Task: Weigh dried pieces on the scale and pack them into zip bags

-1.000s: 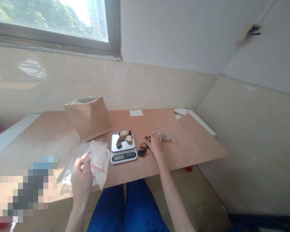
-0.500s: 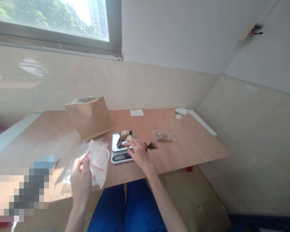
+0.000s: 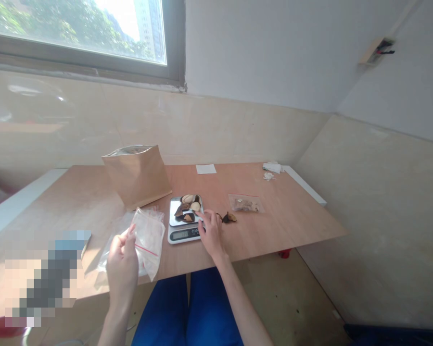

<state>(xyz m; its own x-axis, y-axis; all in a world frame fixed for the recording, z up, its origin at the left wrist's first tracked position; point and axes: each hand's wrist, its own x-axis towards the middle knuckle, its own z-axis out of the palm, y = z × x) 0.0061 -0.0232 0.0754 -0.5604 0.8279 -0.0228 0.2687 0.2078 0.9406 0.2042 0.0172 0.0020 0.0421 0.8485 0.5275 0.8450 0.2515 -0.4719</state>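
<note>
My left hand (image 3: 124, 257) is closed on the edge of a clear zip bag (image 3: 149, 235) with a red seal line. Other clear plastic lies beneath it on the table. A white kitchen scale (image 3: 185, 234) with a shiny plate stands in the middle. Several dark and pale dried slices (image 3: 187, 206), perhaps mushrooms, rest on its plate. My right hand (image 3: 212, 235) is at the scale's right edge, fingers apart, with nothing visible in them. Just past it lie loose dark pieces (image 3: 230, 217), partly hidden by the hand.
A brown paper pouch (image 3: 137, 175) stands open behind the bags. A filled zip bag (image 3: 246, 203) lies right of the scale. White paper (image 3: 206, 169) and crumpled white items (image 3: 272, 167) sit along the back of the wooden table (image 3: 288, 216). A blurred object (image 3: 50, 274) is at left.
My right hand has drawn back to the right from over the scale plate, and a dark slice now shows at the plate's front. My left hand keeps the zip bag.
</note>
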